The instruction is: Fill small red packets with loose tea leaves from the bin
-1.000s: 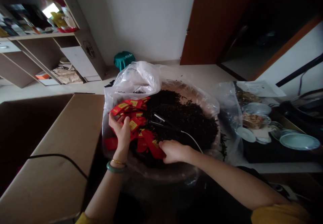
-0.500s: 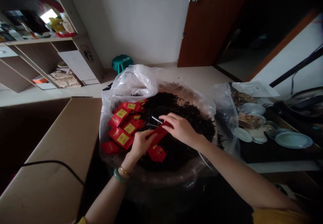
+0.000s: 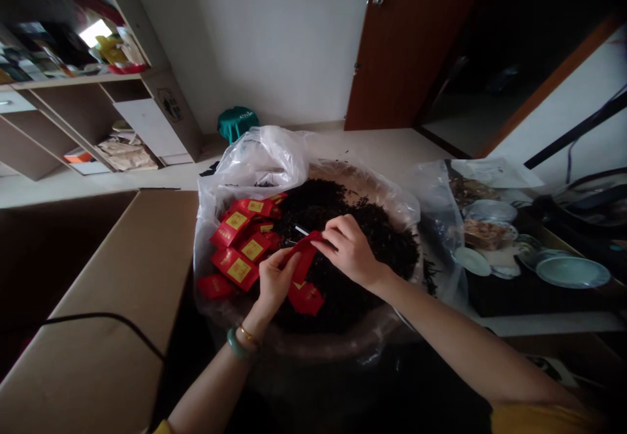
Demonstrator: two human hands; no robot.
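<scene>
Both hands hold one red packet (image 3: 304, 259) above a heap of dark dried leaves (image 3: 392, 241), which looks like loose tea. My left hand (image 3: 275, 280) pinches its left side between thumb and fingers. At the upper right corner, my right hand (image 3: 349, 251) grips the edge with its fingertips. Behind the packet, a thin tool with a white strip (image 3: 301, 230) lies on the leaves, partly hidden. Several red packets with yellow labels (image 3: 239, 269) are piled left of my hands. Another red packet (image 3: 306, 298) lies just below the held one.
A plastic-lined round basket (image 3: 337, 349) holds the leaves and packets. To the left stands an open cardboard box (image 3: 93, 310) with a black cord across it. At right, a low table (image 3: 548, 323) bears a pale dish (image 3: 572, 271) and small plates. A teal bin (image 3: 238, 123) stands by the wall.
The held packet has turned more upright. My right hand has shifted slightly right, and my left wrist has moved a little to the right.
</scene>
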